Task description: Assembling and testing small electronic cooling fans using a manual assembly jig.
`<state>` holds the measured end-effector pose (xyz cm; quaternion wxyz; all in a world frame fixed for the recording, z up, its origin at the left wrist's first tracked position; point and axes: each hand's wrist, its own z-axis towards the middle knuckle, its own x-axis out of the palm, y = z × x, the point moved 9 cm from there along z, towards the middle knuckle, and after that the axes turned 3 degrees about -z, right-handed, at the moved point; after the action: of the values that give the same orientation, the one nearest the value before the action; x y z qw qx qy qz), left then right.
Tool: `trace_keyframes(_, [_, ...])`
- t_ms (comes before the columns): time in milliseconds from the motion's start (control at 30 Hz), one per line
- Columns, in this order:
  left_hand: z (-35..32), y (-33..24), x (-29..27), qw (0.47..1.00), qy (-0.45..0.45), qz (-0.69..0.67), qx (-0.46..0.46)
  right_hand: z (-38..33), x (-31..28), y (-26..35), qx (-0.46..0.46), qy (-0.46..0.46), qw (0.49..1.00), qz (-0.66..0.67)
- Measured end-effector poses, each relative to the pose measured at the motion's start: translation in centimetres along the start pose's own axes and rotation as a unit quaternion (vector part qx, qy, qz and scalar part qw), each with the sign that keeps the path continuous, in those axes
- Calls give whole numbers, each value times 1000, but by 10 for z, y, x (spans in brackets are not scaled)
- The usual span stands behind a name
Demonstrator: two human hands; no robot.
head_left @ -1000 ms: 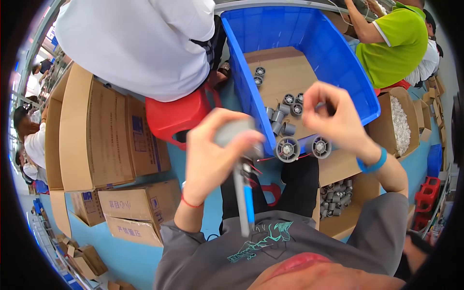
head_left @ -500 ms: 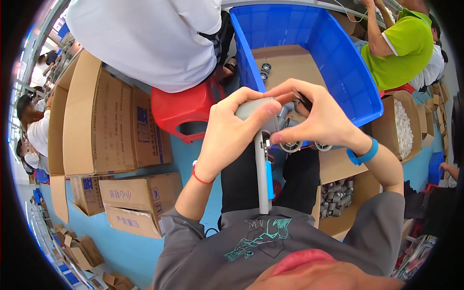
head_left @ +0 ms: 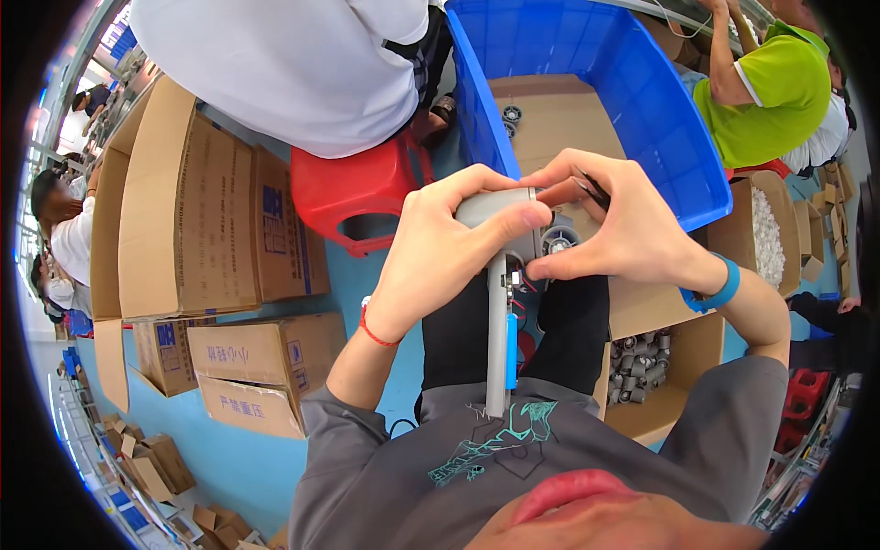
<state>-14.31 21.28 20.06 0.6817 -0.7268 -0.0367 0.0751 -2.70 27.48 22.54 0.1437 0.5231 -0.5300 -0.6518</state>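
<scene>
Grip: we clamp one grey plastic long-handled device in our left hand; our right hand, thumb spread from forefinger, holds one slim black tool.

Observed at left, a large open brown carton with a smaller carton near it on the light-blue floor; ahead, a white-shirted person seated on a red plastic stool; at right, a lime-green-shirted person near a carton of white pieces.
</scene>
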Motion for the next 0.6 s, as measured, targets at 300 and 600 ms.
trace_keyframes(300, [-4, -8, -17, 994, -44, 72, 71, -2, -10, 19, -16, -16, 1000, -11])
trace_keyframes(600, [7, 116, -95, 976, -207, -53, 41, 50, -107, -5, -88, -172, 945, -263])
